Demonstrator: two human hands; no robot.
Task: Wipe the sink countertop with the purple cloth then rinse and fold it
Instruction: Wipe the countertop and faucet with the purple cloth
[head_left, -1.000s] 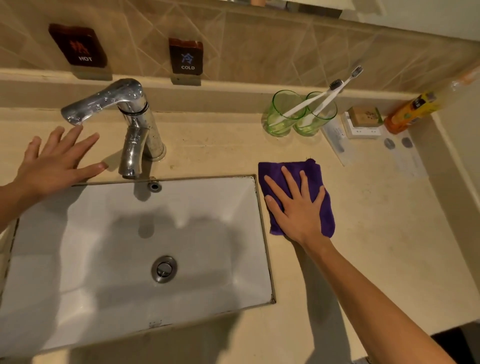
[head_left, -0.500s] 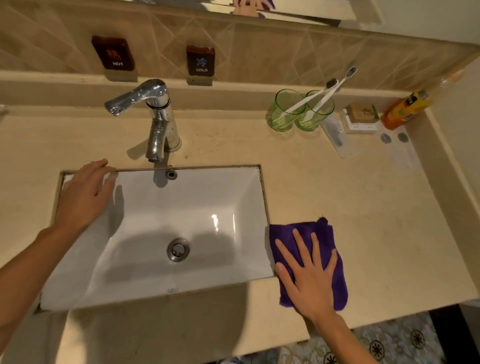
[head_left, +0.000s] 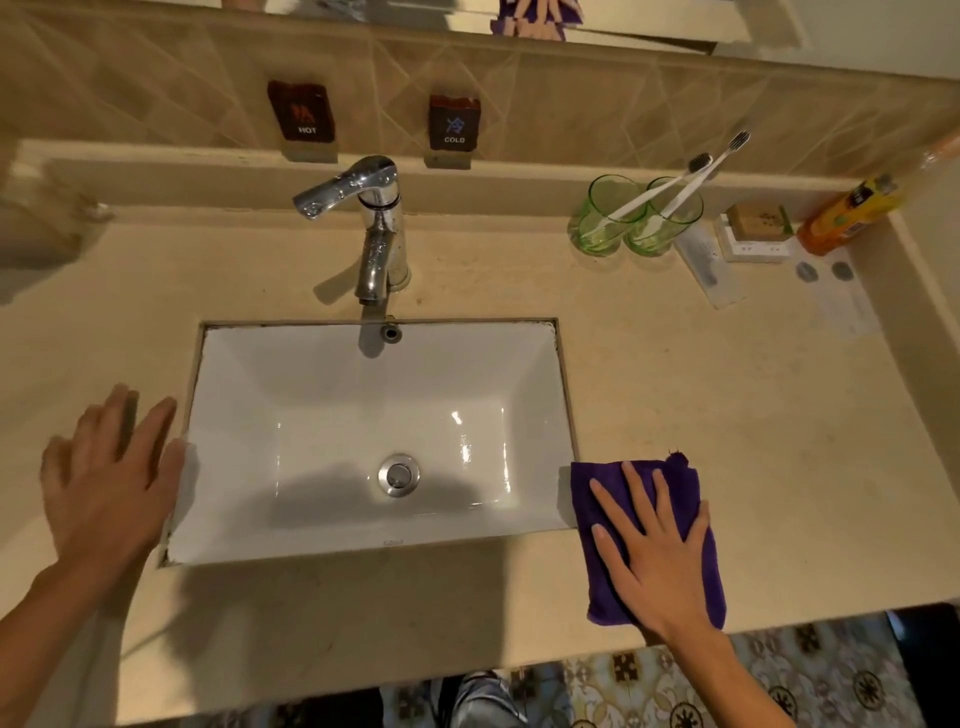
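Presently the countertop (head_left: 727, 415) carries a white sink (head_left: 374, 441) at centre; the purple cloth (head_left: 613, 483) lies flat at 4 o'clock, touching the sink's right rim. Right hand (head_left: 654, 556) presses it, fingers straight and spread. Left hand (head_left: 109, 488) rests flat at 8 o'clock, holding nothing.

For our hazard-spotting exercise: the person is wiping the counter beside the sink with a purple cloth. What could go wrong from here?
1. The purple cloth under the flat right hand lies near the counter's front edge; a stroke toward the person might push it off.
2. Wiping farther back could knock the green cups holding toothbrushes.
3. The left hand rests by the sink rim and could slip in.
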